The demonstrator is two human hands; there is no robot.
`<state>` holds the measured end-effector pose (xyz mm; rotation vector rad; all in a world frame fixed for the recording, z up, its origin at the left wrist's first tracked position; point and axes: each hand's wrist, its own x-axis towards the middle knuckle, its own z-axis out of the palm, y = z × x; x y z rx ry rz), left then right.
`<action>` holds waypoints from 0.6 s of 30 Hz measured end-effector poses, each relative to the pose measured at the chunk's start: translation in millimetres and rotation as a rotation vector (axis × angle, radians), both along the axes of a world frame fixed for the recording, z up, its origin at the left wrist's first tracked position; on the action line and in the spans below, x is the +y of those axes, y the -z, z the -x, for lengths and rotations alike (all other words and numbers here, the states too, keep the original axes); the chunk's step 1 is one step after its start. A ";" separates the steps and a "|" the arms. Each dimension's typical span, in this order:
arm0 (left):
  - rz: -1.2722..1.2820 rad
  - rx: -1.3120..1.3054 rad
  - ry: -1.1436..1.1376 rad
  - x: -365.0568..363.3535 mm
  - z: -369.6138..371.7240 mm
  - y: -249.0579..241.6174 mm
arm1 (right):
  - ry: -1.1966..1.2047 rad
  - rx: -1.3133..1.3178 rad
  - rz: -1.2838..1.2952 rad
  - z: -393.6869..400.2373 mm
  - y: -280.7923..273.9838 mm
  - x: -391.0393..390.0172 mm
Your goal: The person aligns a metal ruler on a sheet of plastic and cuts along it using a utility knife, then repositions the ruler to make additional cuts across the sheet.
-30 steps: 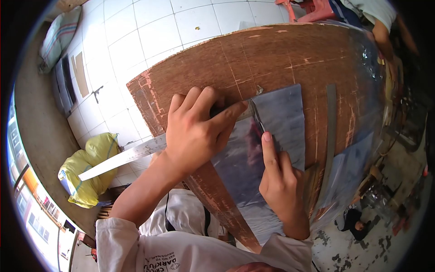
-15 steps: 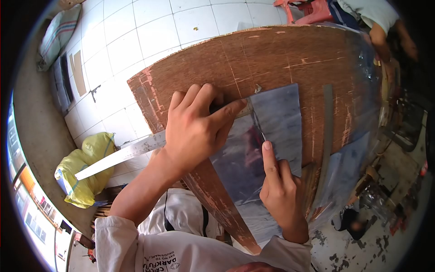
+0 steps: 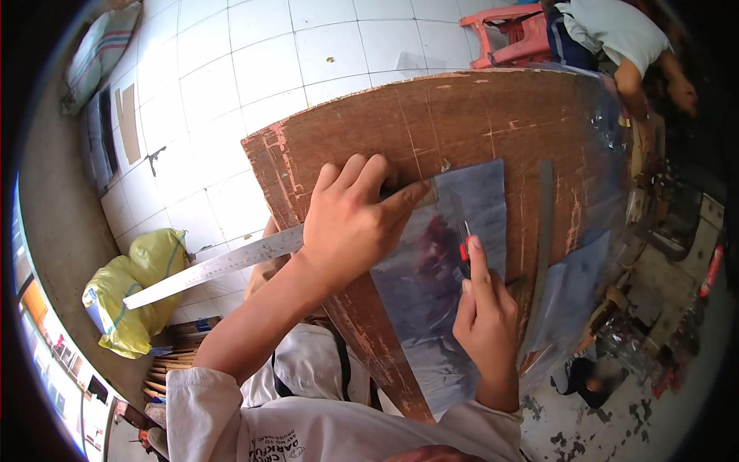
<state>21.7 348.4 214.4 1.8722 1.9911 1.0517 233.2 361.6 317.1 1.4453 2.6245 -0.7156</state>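
Note:
My left hand (image 3: 350,219) is closed over a long metal ruler (image 3: 215,266), thumb stretched toward the upper edge of a glossy blue-grey sheet (image 3: 431,331). The ruler sticks out to the left past the board; its part beneath my hand is hidden. In my right hand (image 3: 486,319) is a red and black utility knife (image 3: 465,252), index finger extended along it. Its blade points away from me over the sheet, to the right of my left thumb; whether the tip touches cannot be told. Beneath the sheet lies a worn brown wooden board (image 3: 346,131).
A narrow grey strip (image 3: 544,223) and another bluish sheet (image 3: 581,285) lie on the board's right side. A person (image 3: 616,38) is at the upper right near a red plastic stool (image 3: 508,35). A yellow sack (image 3: 135,292) stands on the tiled floor at left.
My right hand has turned and drawn slightly right with the knife, so its red handle now shows. The knife has come away from beside my left thumb. The whole view has shifted a little.

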 end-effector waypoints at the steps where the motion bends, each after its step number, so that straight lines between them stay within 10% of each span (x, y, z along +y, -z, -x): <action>1: 0.002 -0.006 0.002 -0.6 -1.0 -0.1 | 0.002 -0.006 0.002 2.9 2.8 2.9; 18: 0.044 0.036 0.020 1.6 -1.1 -1.0 | -0.125 0.047 -0.131 7.5 23.1 11.4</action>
